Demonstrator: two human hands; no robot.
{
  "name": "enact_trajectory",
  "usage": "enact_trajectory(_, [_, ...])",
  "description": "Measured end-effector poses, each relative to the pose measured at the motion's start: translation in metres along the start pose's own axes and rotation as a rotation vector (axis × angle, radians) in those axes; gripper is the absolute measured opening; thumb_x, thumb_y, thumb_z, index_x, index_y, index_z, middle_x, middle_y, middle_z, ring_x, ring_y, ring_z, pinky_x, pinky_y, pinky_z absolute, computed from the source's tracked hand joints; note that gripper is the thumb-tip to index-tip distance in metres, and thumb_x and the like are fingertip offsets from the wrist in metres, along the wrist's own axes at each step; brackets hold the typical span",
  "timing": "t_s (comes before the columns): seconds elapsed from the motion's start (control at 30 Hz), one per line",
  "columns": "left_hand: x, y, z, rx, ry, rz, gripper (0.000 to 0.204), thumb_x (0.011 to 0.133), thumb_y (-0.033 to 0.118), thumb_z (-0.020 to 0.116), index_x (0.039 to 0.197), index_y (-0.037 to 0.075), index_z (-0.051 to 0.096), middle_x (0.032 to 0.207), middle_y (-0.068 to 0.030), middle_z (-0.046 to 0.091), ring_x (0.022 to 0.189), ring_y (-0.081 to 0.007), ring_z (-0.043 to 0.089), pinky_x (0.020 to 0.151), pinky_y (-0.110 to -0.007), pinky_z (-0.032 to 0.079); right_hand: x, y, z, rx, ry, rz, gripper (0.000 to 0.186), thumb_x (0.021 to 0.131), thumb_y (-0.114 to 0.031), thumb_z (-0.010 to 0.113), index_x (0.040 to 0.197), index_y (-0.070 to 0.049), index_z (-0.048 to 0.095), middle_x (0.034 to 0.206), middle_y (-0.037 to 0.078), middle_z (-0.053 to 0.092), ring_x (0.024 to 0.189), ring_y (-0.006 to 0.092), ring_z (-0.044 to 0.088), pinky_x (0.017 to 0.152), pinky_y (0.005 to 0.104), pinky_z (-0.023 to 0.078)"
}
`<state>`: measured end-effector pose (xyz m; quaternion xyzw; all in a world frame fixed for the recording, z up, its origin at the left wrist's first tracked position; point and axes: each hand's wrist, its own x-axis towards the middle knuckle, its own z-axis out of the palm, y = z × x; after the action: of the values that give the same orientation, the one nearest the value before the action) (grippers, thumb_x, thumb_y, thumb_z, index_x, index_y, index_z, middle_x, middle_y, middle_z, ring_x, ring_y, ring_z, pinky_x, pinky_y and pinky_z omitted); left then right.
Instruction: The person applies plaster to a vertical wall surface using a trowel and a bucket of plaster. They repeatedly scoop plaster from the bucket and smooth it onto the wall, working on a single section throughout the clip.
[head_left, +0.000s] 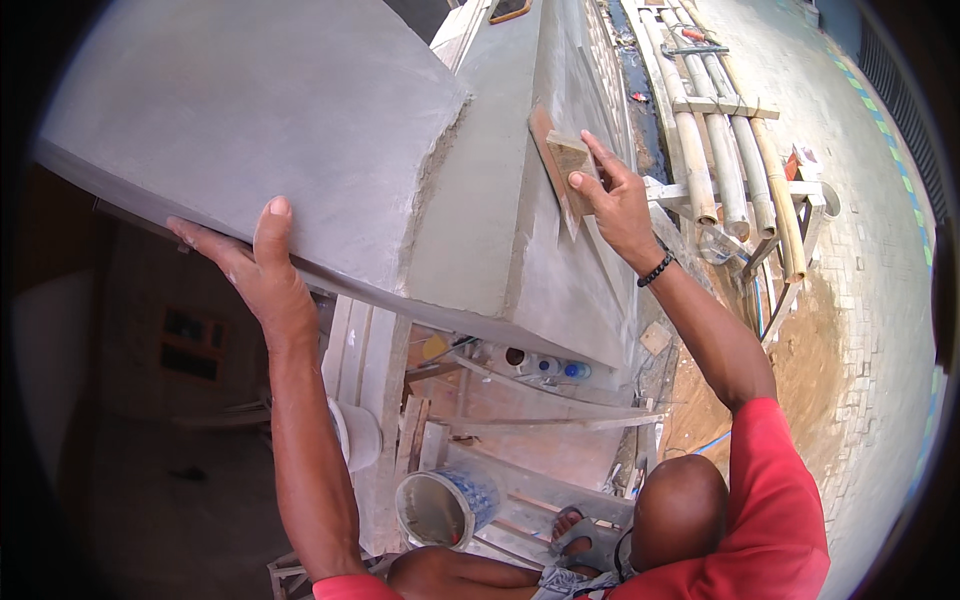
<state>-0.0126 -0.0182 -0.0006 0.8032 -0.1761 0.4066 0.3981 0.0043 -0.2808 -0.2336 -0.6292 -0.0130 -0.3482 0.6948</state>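
My right hand is closed around the wooden handle block of a plastering float. The float's thin flat blade stands tilted against the side face of a grey plastered ledge. A rough, raised seam of mortar runs between the ledge's smooth top and a damper-looking strip beside it. On the left, my left hand rests at the front edge of the slab, thumb up against the top face and fingers stretched along the edge. Its fingertips are partly hidden by the edge.
Below the ledge stand a mortar-stained bucket, a white pail and scaffold boards. My sandalled foot is on the planks. Bamboo poles lie on a trestle at right, with a saw-like tool on them.
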Motion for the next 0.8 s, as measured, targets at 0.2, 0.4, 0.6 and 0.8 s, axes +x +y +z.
enact_trajectory(0.2, [0.0,-0.001,-0.002,0.093,-0.003,-0.027,0.117,0.078,0.047,0.067,0.151,-0.006,-0.007,0.158,-0.0262,-0.003,0.148,-0.0342,0.003,0.119,-0.043,0.006,-0.015,-0.031,-0.075,-0.252,-0.025,-0.008,0.051,0.086,-0.013,0.065,0.135,-0.004,0.056,0.126,0.017,0.062,0.119,0.0228,0.057,0.102,0.0341,0.042])
enact_trajectory(0.4, [-0.001,-0.006,-0.004,0.102,-0.009,-0.016,0.12,0.076,0.053,0.066,0.151,-0.007,-0.007,0.158,-0.0275,-0.006,0.149,-0.0354,-0.005,0.119,-0.044,0.002,0.112,-0.111,-0.072,-0.923,-0.274,-0.338,0.04,0.09,-0.018,0.062,0.128,-0.005,0.061,0.11,0.019,0.069,0.096,0.0283,0.069,0.09,0.0351,0.053])
enact_trajectory(0.6, [0.001,-0.007,0.0,0.078,-0.045,0.003,0.116,0.079,0.036,0.071,0.149,-0.009,-0.01,0.156,-0.0298,-0.012,0.147,-0.0382,-0.013,0.118,-0.048,-0.002,0.15,-0.127,-0.033,-1.184,-0.508,-0.368,0.032,0.096,-0.011,0.054,0.127,-0.004,0.063,0.113,0.02,0.068,0.096,0.0285,0.07,0.087,0.0354,0.057])
enact_trajectory(0.8, [-0.001,-0.006,-0.004,0.074,-0.048,-0.013,0.117,0.079,0.037,0.072,0.15,-0.006,-0.011,0.157,-0.0294,-0.012,0.147,-0.0381,-0.013,0.118,-0.048,-0.001,0.095,-0.147,-0.025,-1.051,-0.586,-0.48,0.032,0.084,-0.01,0.064,0.114,0.002,0.067,0.096,0.024,0.069,0.089,0.0378,0.067,0.087,0.0418,0.053])
